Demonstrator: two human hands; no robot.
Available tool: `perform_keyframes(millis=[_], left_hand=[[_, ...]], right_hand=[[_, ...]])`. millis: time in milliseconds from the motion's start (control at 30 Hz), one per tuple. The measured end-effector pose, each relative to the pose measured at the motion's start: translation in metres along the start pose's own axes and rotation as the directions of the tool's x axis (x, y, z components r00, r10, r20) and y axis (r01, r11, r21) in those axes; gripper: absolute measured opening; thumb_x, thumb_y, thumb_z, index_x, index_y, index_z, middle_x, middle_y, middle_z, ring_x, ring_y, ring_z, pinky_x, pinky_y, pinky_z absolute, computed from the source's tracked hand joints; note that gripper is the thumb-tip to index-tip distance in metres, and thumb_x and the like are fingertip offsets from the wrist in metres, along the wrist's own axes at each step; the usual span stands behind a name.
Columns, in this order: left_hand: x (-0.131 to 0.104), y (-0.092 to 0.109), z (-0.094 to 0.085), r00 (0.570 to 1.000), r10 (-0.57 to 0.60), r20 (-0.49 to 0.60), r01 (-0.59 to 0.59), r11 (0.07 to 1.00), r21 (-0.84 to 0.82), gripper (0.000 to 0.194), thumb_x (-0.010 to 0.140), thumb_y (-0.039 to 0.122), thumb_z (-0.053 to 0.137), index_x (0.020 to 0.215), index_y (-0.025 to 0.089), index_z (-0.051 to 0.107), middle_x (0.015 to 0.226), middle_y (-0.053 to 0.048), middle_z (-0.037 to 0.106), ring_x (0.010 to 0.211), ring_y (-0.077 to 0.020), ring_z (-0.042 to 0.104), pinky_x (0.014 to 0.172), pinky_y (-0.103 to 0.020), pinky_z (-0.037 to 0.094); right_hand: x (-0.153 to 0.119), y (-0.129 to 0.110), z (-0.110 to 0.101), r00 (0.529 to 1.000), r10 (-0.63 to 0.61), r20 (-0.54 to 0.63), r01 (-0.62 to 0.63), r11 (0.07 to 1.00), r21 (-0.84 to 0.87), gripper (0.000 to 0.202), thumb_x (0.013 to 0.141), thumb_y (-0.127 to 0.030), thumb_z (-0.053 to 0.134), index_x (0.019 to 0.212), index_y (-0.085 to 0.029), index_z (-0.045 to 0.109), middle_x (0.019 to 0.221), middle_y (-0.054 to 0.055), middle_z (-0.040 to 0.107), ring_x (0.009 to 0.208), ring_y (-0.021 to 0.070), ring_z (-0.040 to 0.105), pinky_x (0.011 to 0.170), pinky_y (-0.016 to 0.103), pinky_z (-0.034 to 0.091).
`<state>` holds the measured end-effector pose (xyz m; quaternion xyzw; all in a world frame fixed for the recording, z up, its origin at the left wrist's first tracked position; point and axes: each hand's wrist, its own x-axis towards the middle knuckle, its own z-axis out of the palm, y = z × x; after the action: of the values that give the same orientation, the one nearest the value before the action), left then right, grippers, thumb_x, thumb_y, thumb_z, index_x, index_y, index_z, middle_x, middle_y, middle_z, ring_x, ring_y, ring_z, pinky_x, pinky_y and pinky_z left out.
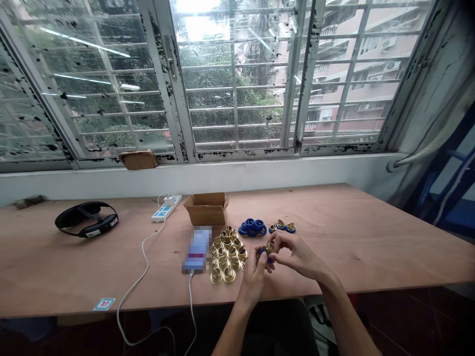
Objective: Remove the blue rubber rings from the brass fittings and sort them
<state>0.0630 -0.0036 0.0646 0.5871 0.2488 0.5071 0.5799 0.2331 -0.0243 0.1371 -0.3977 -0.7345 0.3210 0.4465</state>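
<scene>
Both hands meet over the table's front part. My left hand (255, 269) is closed on a blue ring (264, 251), mostly hidden by the fingers. My right hand (293, 254) pinches a gold-coloured metal piece (269, 247) against that ring; whether it sits fully inside cannot be made out. Left of the hands lies a pile of similar gold metal pieces (228, 254), each a round base with a curved upright part. Behind the hands is a cluster of loose blue rings (252, 227). To its right, several gold pieces with blue rings around them (282, 226) lie together.
A phone (198, 249) with a white charging cable lies left of the pile. Behind it stands an open cardboard box (206, 212). A power strip (166, 207) and a black headset (87, 219) are farther left. The wooden table (371, 237) ends at the window wall.
</scene>
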Motion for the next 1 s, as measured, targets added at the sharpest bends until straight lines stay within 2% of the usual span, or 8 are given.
perform_keyframes(millis=[67, 133, 233, 300, 467, 667, 800, 1000], left_hand=[[0.000, 0.000, 0.001, 1.000, 0.016, 0.019, -0.016, 0.999, 0.039, 0.037, 0.101, 0.052, 0.052, 0.110, 0.016, 0.057, 0.089, -0.004, 0.063, 0.075, -0.0153, 0.060, 0.071, -0.028, 0.049], [-0.001, 0.001, 0.001, 0.998, 0.047, 0.032, -0.049, 0.995, 0.082, 0.037, 0.102, 0.051, 0.052, 0.112, 0.016, 0.058, 0.085, -0.003, 0.062, 0.074, -0.0154, 0.060, 0.070, -0.028, 0.048], [-0.003, 0.002, 0.000, 0.997, 0.077, 0.009, -0.078, 0.986, 0.146, 0.033, 0.102, 0.048, 0.053, 0.110, 0.017, 0.060, 0.083, -0.002, 0.061, 0.072, -0.0142, 0.057, 0.069, -0.026, 0.047], [-0.004, 0.002, -0.001, 0.997, 0.079, -0.012, -0.075, 0.979, 0.187, 0.032, 0.102, 0.048, 0.054, 0.105, 0.017, 0.062, 0.080, -0.002, 0.061, 0.070, -0.0137, 0.056, 0.067, -0.025, 0.047], [-0.008, 0.002, -0.002, 0.998, 0.054, 0.034, -0.060, 0.973, 0.222, 0.034, 0.099, 0.049, 0.058, 0.105, 0.016, 0.065, 0.080, -0.003, 0.063, 0.072, -0.0153, 0.061, 0.065, -0.025, 0.047], [-0.014, 0.008, 0.001, 0.990, 0.123, 0.069, -0.139, 0.935, 0.327, 0.028, 0.095, 0.045, 0.066, 0.100, 0.017, 0.067, 0.081, -0.004, 0.069, 0.073, -0.0168, 0.063, 0.069, -0.026, 0.047], [-0.023, 0.014, 0.004, 0.973, 0.209, 0.094, -0.230, 0.881, 0.413, 0.028, 0.098, 0.042, 0.062, 0.086, 0.019, 0.069, 0.075, -0.003, 0.070, 0.068, -0.0161, 0.061, 0.068, -0.027, 0.046], [-0.034, 0.038, -0.008, 0.933, 0.358, 0.032, -0.342, 0.855, 0.390, 0.043, 0.098, 0.058, 0.055, 0.117, 0.021, 0.070, 0.095, -0.009, 0.072, 0.082, -0.0207, 0.066, 0.078, -0.032, 0.054]], right_hand=[[0.000, 0.004, 0.001, 1.000, 0.017, -0.020, -0.015, 0.997, 0.079, 0.025, 0.091, -0.033, 0.071, 0.082, -0.022, 0.050, 0.093, 0.004, 0.063, 0.084, 0.0189, 0.064, 0.077, 0.035, 0.057], [0.000, 0.007, 0.001, 0.997, 0.014, -0.076, -0.004, 0.992, 0.130, 0.024, 0.090, -0.032, 0.073, 0.097, -0.023, 0.053, 0.096, 0.003, 0.064, 0.086, 0.0189, 0.065, 0.079, 0.035, 0.059], [0.002, 0.013, -0.001, 0.980, 0.001, -0.197, 0.021, 0.994, 0.109, 0.051, 0.089, -0.033, 0.073, 0.133, -0.027, 0.049, 0.107, 0.005, 0.063, 0.102, 0.0211, 0.066, 0.093, 0.041, 0.059], [0.003, 0.016, -0.004, 0.972, 0.001, -0.235, 0.015, 0.998, 0.065, 0.057, 0.091, -0.034, 0.070, 0.142, -0.029, 0.048, 0.115, 0.006, 0.061, 0.110, 0.0219, 0.065, 0.101, 0.044, 0.057], [0.004, 0.024, -0.006, 0.972, 0.004, -0.234, 0.011, 0.998, 0.063, 0.026, 0.092, -0.035, 0.068, 0.116, -0.024, 0.067, 0.122, 0.008, 0.059, 0.115, 0.0231, 0.065, 0.102, 0.039, 0.056], [0.006, 0.034, 0.001, 0.965, 0.109, -0.238, -0.088, 0.992, 0.095, 0.026, 0.087, -0.037, 0.073, 0.098, -0.022, 0.055, 0.096, 0.004, 0.068, 0.091, 0.0206, 0.069, 0.082, 0.034, 0.056], [0.006, 0.029, 0.004, 0.987, 0.070, -0.143, -0.070, 0.998, 0.007, 0.019, 0.086, -0.031, 0.074, 0.092, -0.021, 0.060, 0.093, 0.003, 0.068, 0.089, 0.0198, 0.066, 0.085, 0.035, 0.053], [0.008, 0.010, 0.019, 0.999, 0.002, -0.035, -0.009, 0.979, -0.201, 0.013, 0.085, -0.029, 0.076, 0.089, -0.021, 0.067, 0.094, 0.003, 0.070, 0.093, 0.0222, 0.059, 0.085, 0.036, 0.047]])
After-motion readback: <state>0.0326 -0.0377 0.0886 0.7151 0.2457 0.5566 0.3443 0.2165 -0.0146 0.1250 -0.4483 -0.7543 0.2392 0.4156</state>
